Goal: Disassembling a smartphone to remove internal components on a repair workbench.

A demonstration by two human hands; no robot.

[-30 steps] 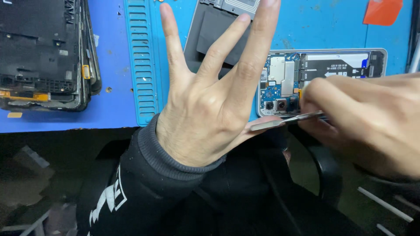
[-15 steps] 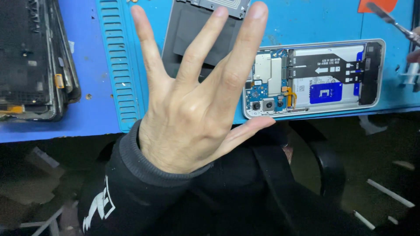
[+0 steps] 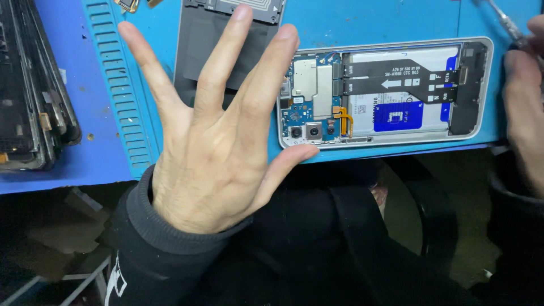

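An opened phone lies lengthwise on the blue work mat with its back off. Its circuit board, two camera lenses, black flex cable and battery are exposed. My left hand is spread flat with fingers apart and holds nothing. Its thumb tip touches the phone's lower left corner. The fingers reach over a dark grey back plate. My right hand is at the right edge of the view, just past the phone's right end. It grips a thin metal tool that points up and left.
A stack of stripped dark phone frames lies at the left on the mat. A ridged strip runs down the mat beside my left hand. The mat's front edge ends near my wrist; below it are my dark sleeve and a black chair.
My right hand with the tool has drawn away from the phone's camera corner to the far right edge. The left hand stays spread, thumb still at the phone's corner.
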